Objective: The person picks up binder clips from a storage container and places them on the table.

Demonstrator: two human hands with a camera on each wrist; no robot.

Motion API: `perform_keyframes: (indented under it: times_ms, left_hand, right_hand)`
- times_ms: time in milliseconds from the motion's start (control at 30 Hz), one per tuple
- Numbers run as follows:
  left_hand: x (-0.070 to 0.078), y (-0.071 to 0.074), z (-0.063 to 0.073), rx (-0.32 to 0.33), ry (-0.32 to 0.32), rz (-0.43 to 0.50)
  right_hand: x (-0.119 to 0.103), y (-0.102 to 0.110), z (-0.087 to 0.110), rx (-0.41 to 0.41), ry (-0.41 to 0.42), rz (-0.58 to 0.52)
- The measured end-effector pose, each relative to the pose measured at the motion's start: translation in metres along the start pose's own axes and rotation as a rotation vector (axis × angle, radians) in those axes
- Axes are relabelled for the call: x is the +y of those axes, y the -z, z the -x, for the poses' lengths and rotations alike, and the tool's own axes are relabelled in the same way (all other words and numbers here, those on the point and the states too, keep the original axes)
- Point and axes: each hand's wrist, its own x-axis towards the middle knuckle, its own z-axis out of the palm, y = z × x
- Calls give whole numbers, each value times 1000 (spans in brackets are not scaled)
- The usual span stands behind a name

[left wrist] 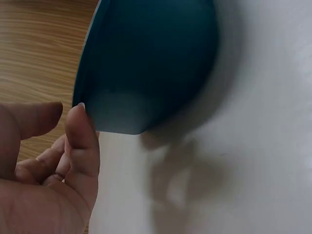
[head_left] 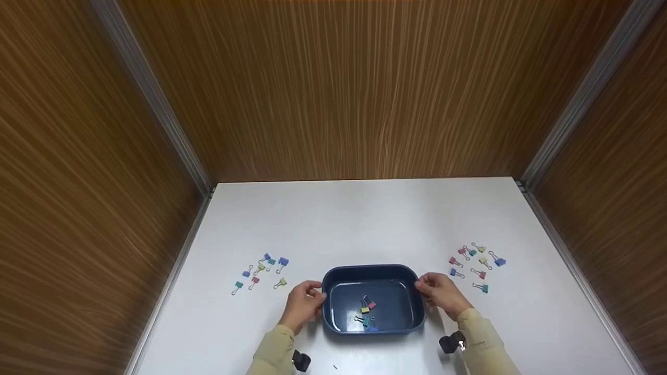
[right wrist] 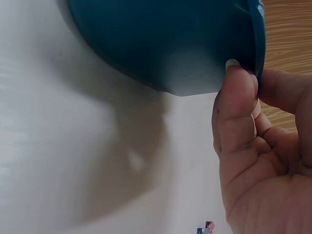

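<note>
A dark blue tray (head_left: 374, 332) stands at the front middle of the white table, with several coloured binder clips (head_left: 366, 310) inside. At its right end my right hand (head_left: 443, 294) pinches the rim; in the right wrist view its thumb and a finger lie on either side of the tray wall (right wrist: 165, 44). My left hand (head_left: 304, 304) is at the opposite end. One fingertip touches the outer wall (left wrist: 146, 58) in the left wrist view, while another digit stands a little apart from the rim.
Loose binder clips (head_left: 282, 262) lie scattered left of the tray, and another group of clips (head_left: 482, 273) lies to its right. Wood-grain panels (head_left: 365, 94) enclose the table (head_left: 365, 224) at the back and sides. A small dark bit lies near the front edge.
</note>
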Motion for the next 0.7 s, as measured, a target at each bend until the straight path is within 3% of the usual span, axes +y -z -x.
perform_keyframes:
  times_ms: [233, 467, 700]
  left_hand:
    - [-9, -3, -7, -5, 51, 80]
    - [-16, -4, -8, -28, 60, 175]
    - [-18, -3, -8, -27, 67, 206]
  right_hand:
    - [-1, 2, 0, -14, 16, -3]
    - [-1, 3, 0, -30, 11, -18]
    - [-1, 1, -2, -35, 10, -20]
